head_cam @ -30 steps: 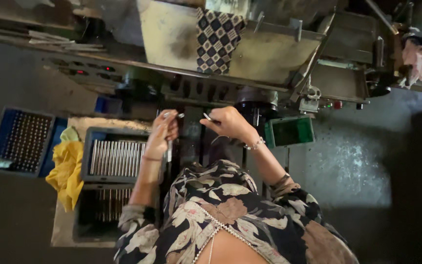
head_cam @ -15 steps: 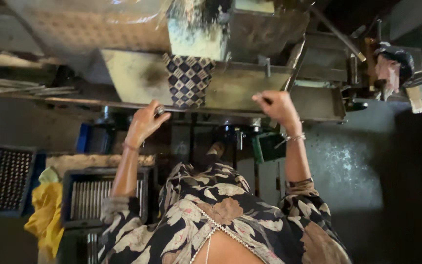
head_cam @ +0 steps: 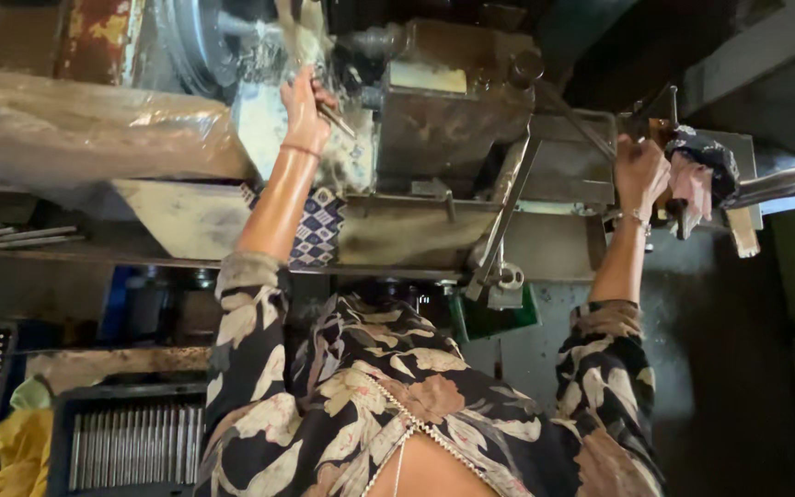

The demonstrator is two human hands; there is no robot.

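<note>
Reaching up among crowded machine parts, left hand fingers pinch a thin metal rod; right hand fingers wrap the cloth-bound lever.

The machine was dull, grimy metal; a glossy plastic sheet crinkled beside it; the rods in the tray shone as smooth steel; the lever's rag looked soft cloth.

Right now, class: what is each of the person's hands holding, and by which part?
The left hand grips a thin metal rod by its upper end. The right hand is closed around the machine's lever handle, at its cloth-wrapped end.
</note>
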